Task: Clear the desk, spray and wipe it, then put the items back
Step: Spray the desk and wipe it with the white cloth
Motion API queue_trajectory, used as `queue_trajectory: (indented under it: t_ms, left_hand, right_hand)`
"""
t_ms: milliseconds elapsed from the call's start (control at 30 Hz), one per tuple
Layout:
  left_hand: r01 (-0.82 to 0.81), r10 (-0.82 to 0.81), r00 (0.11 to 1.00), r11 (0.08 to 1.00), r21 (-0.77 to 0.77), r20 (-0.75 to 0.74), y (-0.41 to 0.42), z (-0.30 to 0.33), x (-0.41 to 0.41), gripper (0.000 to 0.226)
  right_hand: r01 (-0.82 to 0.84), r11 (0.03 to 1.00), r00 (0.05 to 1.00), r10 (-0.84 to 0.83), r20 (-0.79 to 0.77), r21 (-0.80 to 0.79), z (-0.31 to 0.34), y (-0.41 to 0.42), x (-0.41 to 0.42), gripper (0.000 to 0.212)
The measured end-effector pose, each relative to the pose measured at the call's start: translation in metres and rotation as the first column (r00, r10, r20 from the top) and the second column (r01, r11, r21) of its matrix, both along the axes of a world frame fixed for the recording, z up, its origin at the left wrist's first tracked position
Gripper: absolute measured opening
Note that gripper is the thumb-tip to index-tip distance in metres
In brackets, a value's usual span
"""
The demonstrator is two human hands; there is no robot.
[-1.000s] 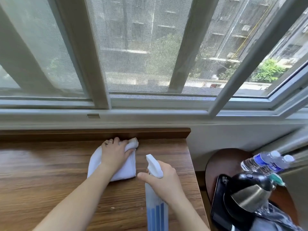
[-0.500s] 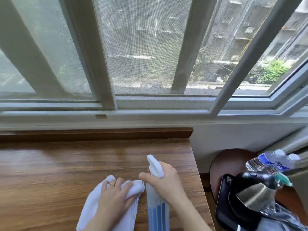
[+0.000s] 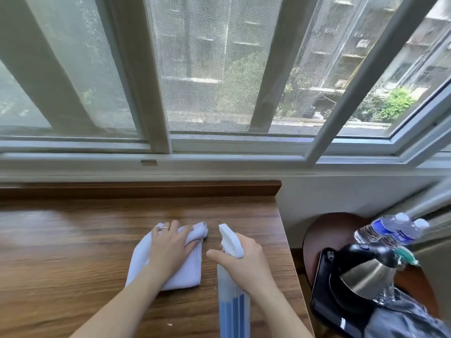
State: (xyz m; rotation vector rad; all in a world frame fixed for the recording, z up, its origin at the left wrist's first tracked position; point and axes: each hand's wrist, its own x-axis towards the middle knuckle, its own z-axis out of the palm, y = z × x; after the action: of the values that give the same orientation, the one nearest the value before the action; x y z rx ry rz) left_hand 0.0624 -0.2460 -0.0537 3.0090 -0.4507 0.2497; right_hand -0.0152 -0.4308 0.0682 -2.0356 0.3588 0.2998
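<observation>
- Lower centre of frame: left hand (image 3: 170, 250) presses flat on the white cloth (image 3: 186, 276) on the bench (image 3: 61, 252).
- Just right, right hand (image 3: 246, 262) grips the spray bottle (image 3: 233, 306), nozzle toward the upper frame.

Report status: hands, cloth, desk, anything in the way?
Left hand presses white cloth on desk. Right hand grips spray bottle. Wiping path unobstructed.

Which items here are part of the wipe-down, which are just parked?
In use: white cloth under left hand; spray bottle in right hand; desk.
Parked on side table: kettle, water bottles.
</observation>
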Motion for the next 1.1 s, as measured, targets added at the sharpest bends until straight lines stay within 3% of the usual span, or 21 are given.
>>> queue_trajectory:
  t_ms: [333,467,700,900,1100]
  left_hand:
    - [0.047,-0.045,0.995,0.999,-0.020,0.085,0.012,-0.019,-0.084,0.043]
    - [0.049,-0.038,0.988,0.996,-0.073,0.151,0.011,-0.025,-0.121,0.055]
    - [0.019,-0.015,0.996,0.999,-0.046,0.093,0.008,-0.030,-0.171,0.041]
    - [0.047,-0.032,0.987,0.995,-0.091,0.156,0.010,-0.033,-0.172,0.042]
    - [0.007,-0.004,0.991,1.000,-0.024,0.135,0.005,-0.021,-0.135,0.042]
  right_hand:
    - [0.000,1.000,1.000,0.000,-0.001,-0.018,0.009,0.000,-0.021,0.038]
    - [-0.012,0.999,1.000,0.013,0.018,-0.034,0.011,-0.001,-0.033,0.042]
    - [-0.040,0.998,0.999,0.040,0.017,-0.041,0.010,-0.006,-0.054,0.042]
    - [-0.071,0.997,0.997,0.072,0.023,-0.044,0.009,-0.010,-0.068,0.041]
    - [-0.108,0.993,0.994,0.109,0.024,-0.037,0.006,-0.013,-0.076,0.044]
